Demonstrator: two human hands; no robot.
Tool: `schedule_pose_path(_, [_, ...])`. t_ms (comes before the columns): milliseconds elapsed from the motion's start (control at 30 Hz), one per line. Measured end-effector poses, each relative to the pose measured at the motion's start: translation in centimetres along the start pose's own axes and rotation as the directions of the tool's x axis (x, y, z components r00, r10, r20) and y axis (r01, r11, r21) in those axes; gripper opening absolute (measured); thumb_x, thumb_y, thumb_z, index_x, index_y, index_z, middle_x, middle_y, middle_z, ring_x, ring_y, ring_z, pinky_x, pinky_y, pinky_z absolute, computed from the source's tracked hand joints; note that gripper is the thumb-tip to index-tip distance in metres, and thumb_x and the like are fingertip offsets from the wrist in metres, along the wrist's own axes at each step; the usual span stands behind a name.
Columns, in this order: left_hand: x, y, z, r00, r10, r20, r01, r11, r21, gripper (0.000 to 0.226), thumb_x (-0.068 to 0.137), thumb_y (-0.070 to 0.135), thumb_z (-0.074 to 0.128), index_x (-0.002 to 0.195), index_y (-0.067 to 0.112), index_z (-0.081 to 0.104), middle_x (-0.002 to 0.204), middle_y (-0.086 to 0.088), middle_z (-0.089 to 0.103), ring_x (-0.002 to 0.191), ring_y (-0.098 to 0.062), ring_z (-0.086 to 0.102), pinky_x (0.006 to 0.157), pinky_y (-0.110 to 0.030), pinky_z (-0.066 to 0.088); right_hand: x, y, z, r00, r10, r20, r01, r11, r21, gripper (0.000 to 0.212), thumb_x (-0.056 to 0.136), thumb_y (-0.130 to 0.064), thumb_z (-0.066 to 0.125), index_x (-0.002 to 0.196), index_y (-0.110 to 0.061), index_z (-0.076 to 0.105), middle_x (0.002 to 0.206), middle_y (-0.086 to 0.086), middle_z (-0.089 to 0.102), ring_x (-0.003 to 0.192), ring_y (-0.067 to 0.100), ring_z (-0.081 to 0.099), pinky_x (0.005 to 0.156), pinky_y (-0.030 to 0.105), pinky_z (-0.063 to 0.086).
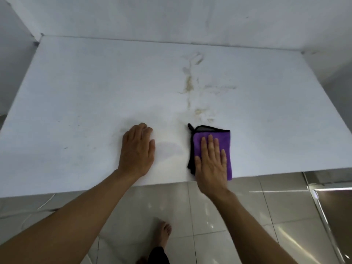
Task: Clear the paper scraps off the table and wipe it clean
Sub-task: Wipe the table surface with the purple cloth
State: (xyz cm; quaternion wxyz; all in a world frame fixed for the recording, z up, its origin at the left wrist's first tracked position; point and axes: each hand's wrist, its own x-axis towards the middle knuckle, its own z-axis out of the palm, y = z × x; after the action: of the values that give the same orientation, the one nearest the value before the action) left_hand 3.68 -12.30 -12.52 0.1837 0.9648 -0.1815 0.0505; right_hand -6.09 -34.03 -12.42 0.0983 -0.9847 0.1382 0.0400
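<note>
White table (76,88): right hand (211,164) flat on purple cloth (224,140), left hand (137,149) beside.

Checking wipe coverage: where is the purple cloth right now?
In the head view, the purple cloth lies folded at the table's near edge, right of centre, flat under the right hand, just below the yellowish stains.

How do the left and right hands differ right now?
The right hand lies flat with fingers spread on the folded purple cloth; the left hand rests on the bare white table, holding nothing. The right hand sits at the near table edge, below the yellowish stains; the left sits slightly farther in. Both are palm-down on the tabletop.
</note>
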Motion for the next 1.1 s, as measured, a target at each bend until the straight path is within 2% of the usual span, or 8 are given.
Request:
schedule_pose_path(267, [6.2, -0.9, 1.6, 0.999, 0.045, -0.016, -0.044, 0.999, 0.026, 0.047, 0.096, 0.024, 0.032, 0.131, 0.0, 0.053, 0.141, -0.023, 0.05, 0.132, -0.041, 0.045, 0.114, -0.051, 0.033, 4.2, -2.6, -0.1, 0.857, -0.505, 0.101, 0.505, 0.863, 0.028, 0.058, 0.105, -0.043, 0.02, 0.158, -0.029, 0.002, 0.166, -0.008, -0.003, 0.152, 0.01, -0.011, 0.124, 0.038, -0.005])
schedule_pose_path(400, [6.7, -0.9, 2.1, 0.995, 0.055, -0.079, -0.057, 0.998, -0.034, 0.046, 0.1, 0.022, 0.038, 0.137, -0.004, 0.049, 0.145, -0.024, 0.046, 0.137, -0.039, 0.04, 0.119, -0.048, 0.028, 9.7, 2.9, -0.9, 0.95, -0.311, 0.025, 0.311, 0.95, -0.026, 0.061, 0.1, -0.046, 0.013, 0.158, -0.026, 0.013, 0.166, -0.003, 0.009, 0.153, 0.015, 0.0, 0.123, 0.039, 0.002])
schedule_pose_path(567, [6.6, -0.6, 1.7, 0.998, 0.017, -0.066, -0.023, 0.995, -0.096, 0.045, 0.102, 0.02, 0.039, 0.14, -0.003, 0.048, 0.149, -0.021, 0.044, 0.141, -0.035, 0.037, 0.121, -0.045, 0.026, 8.8, 4.3, -1.4, 0.999, 0.042, 0.025, -0.042, 0.999, -0.005, 0.06, 0.103, -0.04, 0.013, 0.159, -0.02, 0.001, 0.166, 0.002, -0.004, 0.152, 0.018, -0.011, 0.123, 0.042, -0.007])
schedule_pose_path(667, [6.7, -0.6, 1.9, 0.997, 0.041, -0.071, -0.047, 0.996, -0.079, 0.044, 0.102, 0.016, 0.038, 0.139, -0.004, 0.049, 0.149, -0.022, 0.045, 0.14, -0.036, 0.039, 0.121, -0.047, 0.025, 5.4, -1.8, -0.3, 0.998, -0.059, 0.009, 0.059, 0.997, 0.043, 0.062, 0.102, -0.04, 0.016, 0.158, -0.016, 0.01, 0.166, 0.007, 0.003, 0.153, 0.022, -0.006, 0.123, 0.045, -0.003])
schedule_pose_path(767, [6.7, -0.9, 1.9, 0.996, 0.073, -0.054, -0.074, 0.997, -0.021, 0.046, 0.103, 0.016, 0.032, 0.139, -0.006, 0.049, 0.149, -0.023, 0.045, 0.141, -0.037, 0.04, 0.122, -0.051, 0.021, 4.2, -6.6, 0.0, 0.967, -0.24, 0.089, 0.231, 0.968, 0.101, 0.059, 0.106, -0.041, 0.019, 0.158, -0.024, 0.0, 0.166, -0.001, -0.008, 0.151, 0.016, -0.016, 0.124, 0.043, -0.008])
schedule_pose_path(900, [6.9, -0.8, 1.8, 0.993, 0.098, -0.066, -0.098, 0.995, 0.004, 0.044, 0.101, 0.01, 0.036, 0.138, -0.008, 0.049, 0.148, -0.025, 0.045, 0.14, -0.04, 0.041, 0.12, -0.057, 0.023, 6.7, -4.2, -0.5, 0.905, -0.412, 0.103, 0.409, 0.911, 0.057, 0.057, 0.105, -0.044, 0.019, 0.158, -0.026, 0.006, 0.166, -0.005, -0.004, 0.152, 0.011, -0.013, 0.124, 0.042, -0.005])
schedule_pose_path(1000, [7.0, -0.5, 1.7, 0.995, 0.083, -0.062, -0.084, 0.996, -0.015, 0.044, 0.102, 0.012, 0.035, 0.14, -0.007, 0.048, 0.149, -0.024, 0.044, 0.141, -0.038, 0.039, 0.12, -0.056, 0.022, 9.4, 0.5, -1.4, 0.973, -0.232, 0.022, 0.232, 0.973, 0.013, 0.057, 0.104, -0.041, 0.022, 0.158, -0.025, 0.015, 0.166, -0.003, 0.008, 0.153, 0.014, 0.0, 0.122, 0.046, 0.01])
schedule_pose_path(1100, [7.1, -0.4, 1.6, 0.998, 0.049, -0.031, -0.05, 0.998, -0.027, 0.046, 0.102, 0.016, 0.031, 0.141, -0.005, 0.047, 0.151, -0.022, 0.043, 0.143, -0.036, 0.037, 0.122, -0.054, 0.019, 9.9, 1.8, -1.8, 0.999, -0.014, 0.036, 0.014, 1.0, 0.02, 0.059, 0.104, -0.041, 0.016, 0.159, -0.024, 0.003, 0.166, -0.003, -0.004, 0.152, 0.013, -0.012, 0.124, 0.046, 0.003])
